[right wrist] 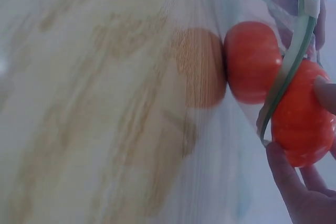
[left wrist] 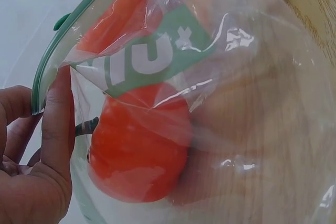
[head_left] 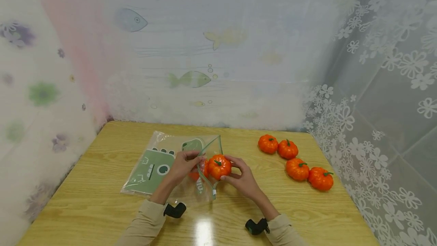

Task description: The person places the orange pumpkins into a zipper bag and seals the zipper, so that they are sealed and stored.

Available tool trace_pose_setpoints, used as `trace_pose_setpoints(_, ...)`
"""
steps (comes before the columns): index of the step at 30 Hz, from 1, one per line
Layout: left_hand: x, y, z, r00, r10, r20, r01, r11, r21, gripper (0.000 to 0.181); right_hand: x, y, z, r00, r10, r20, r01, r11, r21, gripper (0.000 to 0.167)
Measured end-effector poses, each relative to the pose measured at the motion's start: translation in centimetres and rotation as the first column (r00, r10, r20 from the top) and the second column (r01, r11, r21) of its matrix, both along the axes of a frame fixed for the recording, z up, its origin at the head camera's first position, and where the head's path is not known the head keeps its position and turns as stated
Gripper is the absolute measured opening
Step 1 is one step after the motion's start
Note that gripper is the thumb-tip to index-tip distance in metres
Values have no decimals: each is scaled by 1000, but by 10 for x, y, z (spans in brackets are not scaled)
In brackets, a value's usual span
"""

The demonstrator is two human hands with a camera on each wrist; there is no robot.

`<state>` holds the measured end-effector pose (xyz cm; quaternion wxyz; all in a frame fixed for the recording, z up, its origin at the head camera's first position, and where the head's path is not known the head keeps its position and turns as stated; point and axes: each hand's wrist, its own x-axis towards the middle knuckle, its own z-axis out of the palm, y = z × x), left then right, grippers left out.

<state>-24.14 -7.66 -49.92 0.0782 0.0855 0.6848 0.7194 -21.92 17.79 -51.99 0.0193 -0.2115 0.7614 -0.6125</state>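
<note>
Pumpkin pinched in your right fingers is at the mouth of the bag, your left fingers pinching its rim, one pumpkin already inside, four pumpkins remaining right of the bag.

Small curtained-off booth, by the look of it; whether within a home, lab or workshop, cannot tell; pale back sheet across the upper frame, printed with fish and bubbles; left sheet with blurred flowers; right sheet see-through, white blossoms, grey surface crossed by pale, tile-like lines behind; wood-grain bench fills lower frame, reaching close to the sheets.
</note>
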Motion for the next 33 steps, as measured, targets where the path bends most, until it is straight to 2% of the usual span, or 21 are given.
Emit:
trace_pose_setpoints(6, 1, 0, 1, 1000, 11, -3, -11, 1000, -20, 33, 0, -4, -1, 1000, -30, 5, 30, 999, 15, 65)
trace_pose_setpoints(17, 2, 0, 5, 999, -27, -24, 28, 1000, 9, 31, -4, -12, 0, 997, -58, 55, 55, 996, 65, 63)
trace_pose_setpoints(25, 2, 1, 7, 999, 21, -30, -23, 998, -56, 31, -9, -17, -1, 998, -38, 45, 34, 995, 96, 63)
trace_pose_setpoints(33, 2, 0, 6, 1000, -3, -14, 3, 1000, -28, 34, -8, -16, 1, 995, 45, 84, -57, 988, 143, 63)
